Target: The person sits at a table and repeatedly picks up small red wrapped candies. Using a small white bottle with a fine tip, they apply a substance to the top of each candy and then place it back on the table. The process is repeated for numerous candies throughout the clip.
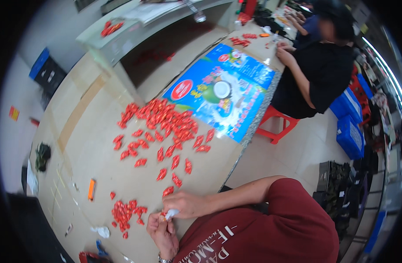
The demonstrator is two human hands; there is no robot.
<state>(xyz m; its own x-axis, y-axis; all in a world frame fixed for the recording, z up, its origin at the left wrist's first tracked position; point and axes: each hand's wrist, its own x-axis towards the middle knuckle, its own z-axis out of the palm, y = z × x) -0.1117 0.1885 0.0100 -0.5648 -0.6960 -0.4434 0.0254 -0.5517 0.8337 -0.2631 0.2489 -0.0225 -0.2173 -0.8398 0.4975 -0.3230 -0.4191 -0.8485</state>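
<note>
Close together at the table's near edge, both of my hands are closed in a pinch. My left hand (163, 234), with a metal band at its wrist, holds a small red piece that is mostly hidden by the fingers. My right hand (182, 204) meets it from the right. Between the hands shows a small white thing (171, 213); I cannot make out its kind. Just beyond my right hand lies a red piece (168, 191) with pale flecks. A small heap of smaller red pieces (124, 213) sits left of my hands. Farther off spreads a larger red pile (166, 118).
A blue printed sheet (201, 94) covers the table's far right part. An orange lighter (92, 189) and a crumpled white scrap (103, 231) lie leftward. A raised shelf (117, 48) stands behind. Another person (313, 74) works at the far right, near a red stool (277, 125).
</note>
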